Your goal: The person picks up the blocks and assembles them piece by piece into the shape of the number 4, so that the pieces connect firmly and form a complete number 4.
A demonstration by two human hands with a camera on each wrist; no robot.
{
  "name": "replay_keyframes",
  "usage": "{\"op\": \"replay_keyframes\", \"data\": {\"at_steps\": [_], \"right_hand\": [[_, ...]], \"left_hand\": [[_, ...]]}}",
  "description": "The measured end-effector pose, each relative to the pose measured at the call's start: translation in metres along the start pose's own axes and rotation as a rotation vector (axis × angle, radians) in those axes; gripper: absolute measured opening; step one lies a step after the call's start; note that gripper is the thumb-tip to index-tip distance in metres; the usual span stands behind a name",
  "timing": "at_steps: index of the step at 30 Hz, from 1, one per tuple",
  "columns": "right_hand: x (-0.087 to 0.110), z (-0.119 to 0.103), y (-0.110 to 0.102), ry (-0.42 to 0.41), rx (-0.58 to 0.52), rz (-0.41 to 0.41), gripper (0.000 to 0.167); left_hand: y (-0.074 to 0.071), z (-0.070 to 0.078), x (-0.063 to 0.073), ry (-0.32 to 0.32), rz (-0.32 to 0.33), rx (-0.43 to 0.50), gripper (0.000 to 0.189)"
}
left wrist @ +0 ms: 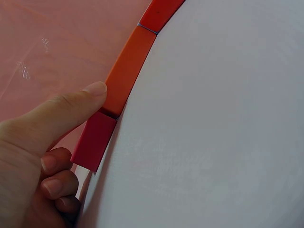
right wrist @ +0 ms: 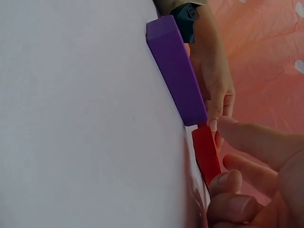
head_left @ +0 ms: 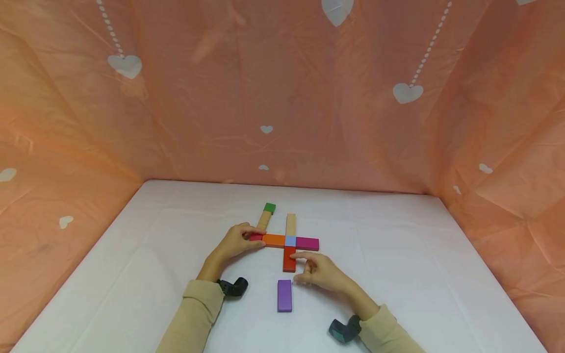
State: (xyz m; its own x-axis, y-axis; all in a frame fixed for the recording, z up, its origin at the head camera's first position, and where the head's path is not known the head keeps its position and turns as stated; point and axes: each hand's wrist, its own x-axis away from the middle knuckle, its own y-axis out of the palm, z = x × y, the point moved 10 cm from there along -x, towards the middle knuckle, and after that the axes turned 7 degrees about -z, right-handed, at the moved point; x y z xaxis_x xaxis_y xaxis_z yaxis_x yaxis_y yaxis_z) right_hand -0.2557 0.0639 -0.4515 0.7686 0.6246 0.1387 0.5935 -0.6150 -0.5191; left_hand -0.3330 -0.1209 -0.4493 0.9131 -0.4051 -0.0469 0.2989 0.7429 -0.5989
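Note:
My left hand (head_left: 237, 241) holds the left end of an orange block (head_left: 274, 240) between thumb and index finger, where it meets a crimson block (left wrist: 94, 141). The index fingertip is hidden in the left wrist view. Orange runs on to a small light blue block (head_left: 290, 240), with a magenta block (head_left: 307, 243) to its right. Below the light blue one lies a red block (head_left: 289, 264). My right hand (head_left: 324, 272) touches its right edge with an extended index finger, other fingers bent. Nearer me, a purple block (head_left: 284, 296) lies separately.
Beyond the row, a plain wooden block (head_left: 290, 224) extends away from the light blue block. Another plain wooden piece (head_left: 264, 220) slants behind the left hand, with a green block (head_left: 269, 208) at its far end. Orange sheeting (head_left: 282, 98) surrounds the white table (head_left: 397, 255).

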Motion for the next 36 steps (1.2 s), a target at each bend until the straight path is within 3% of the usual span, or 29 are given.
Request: {"op": "replay_keyframes", "data": {"at_steps": [7,15,36], "right_hand": [[0.003,-0.007,0.007,-0.037,-0.01,-0.044,0.05],[0.007,-0.007,0.014,-0.005,-0.011,-0.088,0.049],[0.01,-0.016,0.029,-0.038,-0.013,-0.136,0.049]], "left_hand": [[0.0,-0.001,0.0,-0.008,-0.001,0.0,0.03],[0.0,-0.002,0.0,-0.018,0.0,-0.001,0.03],[0.0,0.0,0.001,-0.005,0.005,-0.016,0.029]]}}
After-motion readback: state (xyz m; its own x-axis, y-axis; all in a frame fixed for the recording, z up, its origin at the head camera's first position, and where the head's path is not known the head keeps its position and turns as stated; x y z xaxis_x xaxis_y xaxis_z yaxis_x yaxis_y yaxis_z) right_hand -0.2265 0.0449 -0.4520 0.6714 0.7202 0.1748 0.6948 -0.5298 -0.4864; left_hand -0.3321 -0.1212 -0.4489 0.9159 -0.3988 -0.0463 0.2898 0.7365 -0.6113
